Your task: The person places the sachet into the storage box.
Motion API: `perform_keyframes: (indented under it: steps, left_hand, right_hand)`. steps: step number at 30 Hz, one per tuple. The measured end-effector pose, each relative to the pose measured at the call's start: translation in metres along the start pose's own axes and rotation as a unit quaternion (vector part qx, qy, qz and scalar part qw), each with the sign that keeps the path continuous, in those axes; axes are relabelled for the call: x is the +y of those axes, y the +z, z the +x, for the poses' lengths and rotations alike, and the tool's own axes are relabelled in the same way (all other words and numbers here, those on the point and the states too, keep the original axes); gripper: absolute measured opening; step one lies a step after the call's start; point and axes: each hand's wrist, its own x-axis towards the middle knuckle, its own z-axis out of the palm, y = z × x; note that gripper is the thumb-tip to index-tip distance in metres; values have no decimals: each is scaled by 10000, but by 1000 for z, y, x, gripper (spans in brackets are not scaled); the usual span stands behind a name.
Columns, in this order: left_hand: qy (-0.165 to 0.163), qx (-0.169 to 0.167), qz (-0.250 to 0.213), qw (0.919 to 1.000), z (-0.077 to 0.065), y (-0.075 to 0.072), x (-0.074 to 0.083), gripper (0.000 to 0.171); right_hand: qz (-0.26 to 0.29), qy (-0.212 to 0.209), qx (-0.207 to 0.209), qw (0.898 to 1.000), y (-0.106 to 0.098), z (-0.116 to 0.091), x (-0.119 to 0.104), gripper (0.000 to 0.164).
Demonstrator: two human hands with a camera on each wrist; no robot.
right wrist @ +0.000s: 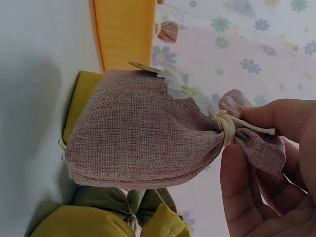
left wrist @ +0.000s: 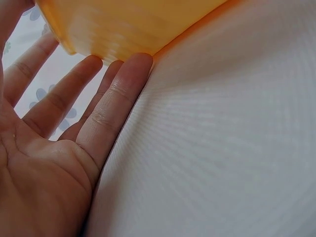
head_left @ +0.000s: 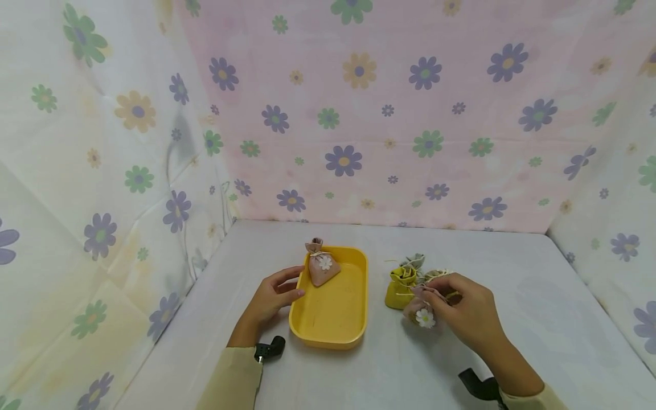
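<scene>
My right hand (head_left: pixel 468 307) pinches a dusty-pink cloth pouch (right wrist: pixel 143 128) at its gathered neck, by the cream cord. The pouch carries a white flower with a yellow centre and hangs tilted in front of the other pouches. My left hand (head_left: pixel 274 296) rests at the left side of a yellow tray (head_left: pixel 328 343); in the left wrist view its fingers (left wrist: pixel 118 94) are extended, tips at the tray's wall. Inside the tray, a second pink pouch (head_left: pixel 323 271) with a white flower leans on the far left corner, its neck above the rim.
Right of the tray stand a mustard-yellow pouch (head_left: pixel 397 295) and a grey-green pouch (head_left: pixel 416 261), with another partly behind my right hand. The white table (head_left: pixel 538 285) meets flower-printed cloth walls (head_left: pixel 389 142) at the back and sides.
</scene>
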Motion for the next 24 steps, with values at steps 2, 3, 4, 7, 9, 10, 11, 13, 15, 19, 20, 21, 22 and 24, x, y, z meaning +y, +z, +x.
perform_keyframes:
  steps: [2, 3, 4, 7, 9, 10, 11, 13, 15, 19, 20, 21, 22, 24]
  left_hand:
    - [-10, 3, -9, 10000, 0, 0, -1, 55]
    - [-22, 9, -12, 10000, 1, -1, -1, 55]
    - [-30, 17, -25, 10000, 1, -1, -1, 55]
    - [-10, 29, -22, 10000, 1, 0, -2, 55]
    - [11, 44, 7, 10000, 0, 0, -1, 56]
    - [16, 49, 24, 10000, 1, 0, -1, 56]
    - [35, 46, 41, 10000, 1, 0, -1, 57]
    - [52, 25, 42, 10000, 1, 0, -2, 57]
    - [42, 11, 35, 10000, 2, 0, -2, 57]
    - [43, -21, 4, 10000, 1, -1, -3, 57]
    - [39, -23, 1, 10000, 1, -1, -3, 57]
    - [34, -18, 2, 10000, 1, -1, -3, 57]
    - [30, -12, 15, 10000, 1, -1, -3, 57]
    - [36, -11, 52, 10000, 1, -1, -3, 56]
  right_hand:
    - [79, -13, 22, 10000, 0, 1, -1, 21]
    - [134, -21, 34, 9999, 1, 1, -1, 21]
    - [170, -21, 46, 9998, 1, 2, -2, 21]
    - [259, -46, 70, 9996, 2, 3, -4, 21]
    - [348, -82, 78, 9993, 3, 5, -7, 20]
    - [366, -94, 75, 9993, 3, 6, -8, 20]
    - [392, -112, 72, 9991, 4, 6, -9, 20]
    - [432, -133, 54, 9990, 4, 8, -12, 19]
    - [451, -132, 38, 9989, 5, 9, -15, 19]
    - [462, -117, 11, 9989, 7, 12, -18, 18]
    - [469, -117, 11, 9988, 7, 13, -19, 18]
    - [465, -121, 8, 9988, 8, 14, -19, 17]
    - [451, -120, 1, 9989, 9, 16, -20, 17]
    - [445, -146, 11, 9989, 10, 18, -22, 16]
